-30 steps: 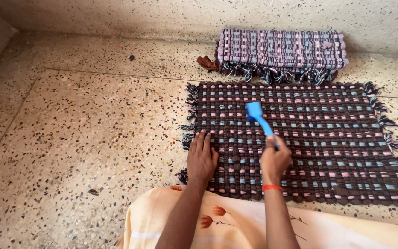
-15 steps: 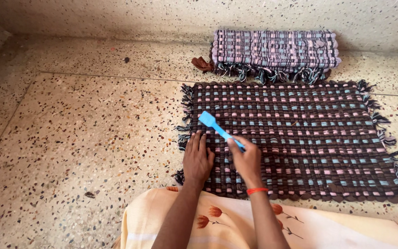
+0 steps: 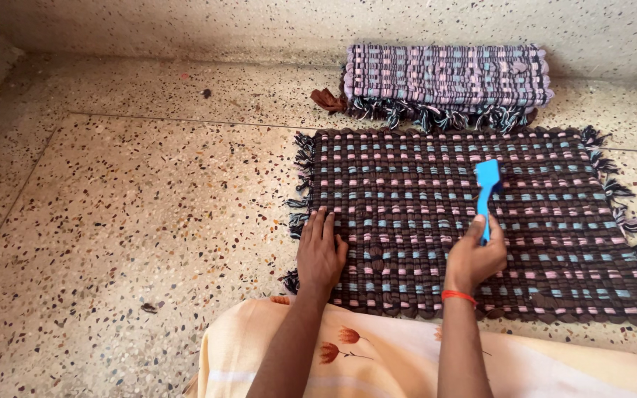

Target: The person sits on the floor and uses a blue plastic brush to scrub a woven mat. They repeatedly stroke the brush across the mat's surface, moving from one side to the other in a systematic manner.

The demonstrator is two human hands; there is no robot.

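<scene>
A brown woven mat point(image 3: 554, 214) with pink and blue stripes and fringed ends lies flat on the floor in front of me. My left hand point(image 3: 320, 254) rests flat on its near left corner, fingers spread. My right hand point(image 3: 475, 258), with a red band at the wrist, grips the handle of a blue brush point(image 3: 487, 184). The brush head points away from me, over the middle-right of the mat.
A stack of folded woven mats point(image 3: 447, 82) sits against the wall beyond the flat mat, with a small brown scrap point(image 3: 328, 99) at its left. The speckled terrazzo floor point(image 3: 149, 214) stretches to the left. My pale yellow flowered garment point(image 3: 363, 354) fills the bottom edge.
My right hand has swung the blue brush from the mat's left part across to its right part. My left hand has stayed pressed on the near left corner.
</scene>
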